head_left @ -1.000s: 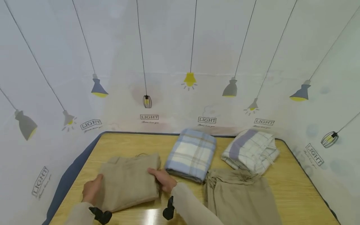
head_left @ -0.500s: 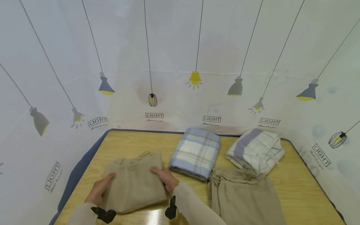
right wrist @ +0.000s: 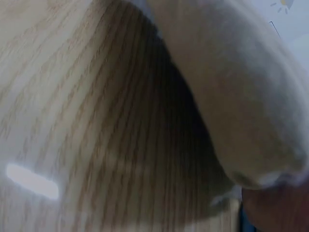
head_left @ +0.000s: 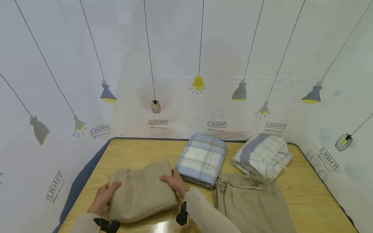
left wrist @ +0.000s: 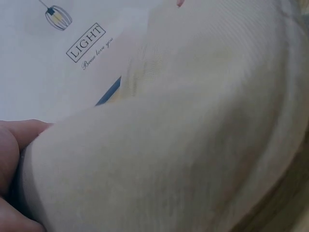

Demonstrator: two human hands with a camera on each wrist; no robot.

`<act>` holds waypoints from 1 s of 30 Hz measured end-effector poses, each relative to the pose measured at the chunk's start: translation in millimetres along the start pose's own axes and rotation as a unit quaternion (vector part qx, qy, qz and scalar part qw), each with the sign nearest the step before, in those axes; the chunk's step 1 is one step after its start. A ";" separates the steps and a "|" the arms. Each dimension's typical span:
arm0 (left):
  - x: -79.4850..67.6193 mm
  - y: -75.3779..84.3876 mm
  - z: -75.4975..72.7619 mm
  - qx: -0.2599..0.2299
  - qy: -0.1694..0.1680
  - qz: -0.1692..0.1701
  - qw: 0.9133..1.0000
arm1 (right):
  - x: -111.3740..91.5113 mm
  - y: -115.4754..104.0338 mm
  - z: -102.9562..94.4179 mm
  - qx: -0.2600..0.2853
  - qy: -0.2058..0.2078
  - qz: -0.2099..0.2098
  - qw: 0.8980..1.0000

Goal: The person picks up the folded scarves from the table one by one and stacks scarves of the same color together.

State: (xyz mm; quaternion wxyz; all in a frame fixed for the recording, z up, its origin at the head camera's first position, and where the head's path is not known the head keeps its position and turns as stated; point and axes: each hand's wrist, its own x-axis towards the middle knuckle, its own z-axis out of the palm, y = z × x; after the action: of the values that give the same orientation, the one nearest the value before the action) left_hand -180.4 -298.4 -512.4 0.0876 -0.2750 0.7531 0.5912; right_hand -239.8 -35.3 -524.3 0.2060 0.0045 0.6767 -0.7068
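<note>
A folded beige scarf [head_left: 142, 191] is held between my two hands over the left part of the table. My left hand [head_left: 103, 197] grips its left side, thumb on top; in the left wrist view the fingers [left wrist: 19, 140] pinch the fold's edge. On the opposite side my right hand [head_left: 177, 183] holds the right edge, its thumb lying over the cloth and the other fingers mostly hidden. Close up in the right wrist view, the scarf's rounded fold [right wrist: 231, 87] stands off the wood and casts a shadow beneath it.
A blue-and-white plaid folded scarf [head_left: 202, 160] lies just beyond my right hand. Behind to the right is a white checked one with a purple stripe [head_left: 262, 155]. A second beige fringed scarf [head_left: 253, 204] lies in front of it. Lamp-printed curtains [head_left: 186, 106] surround the wooden table [head_left: 314, 200].
The beige scarf has shifted slightly right and become more bowed. My left hand has moved its thumb further over the cloth's left side. The head view has swayed a little.
</note>
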 end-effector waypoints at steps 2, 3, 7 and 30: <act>-1.8 1.0 0.7 -0.005 -0.001 0.009 1.000 | -0.5 -0.1 -4.8 -0.018 -0.001 -0.006 1.000; -2.7 1.7 1.1 -0.007 -0.001 0.011 1.000 | -0.8 -0.1 -7.2 -0.024 -0.002 -0.010 1.000; -7.7 6.2 2.0 -0.012 -0.005 0.019 1.000 | -4.0 -2.2 -13.7 -0.036 -0.003 -0.019 0.999; -31.3 30.4 22.7 -0.059 -0.035 0.076 0.995 | -30.5 -20.1 -43.4 -0.027 0.030 -0.073 0.997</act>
State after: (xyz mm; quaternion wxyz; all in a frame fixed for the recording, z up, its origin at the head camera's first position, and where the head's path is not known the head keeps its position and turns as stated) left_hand -174.5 -262.8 -478.9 0.0527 -0.2010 0.7320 0.6489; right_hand -229.7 15.0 -500.0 0.1338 -0.0296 0.6998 -0.7011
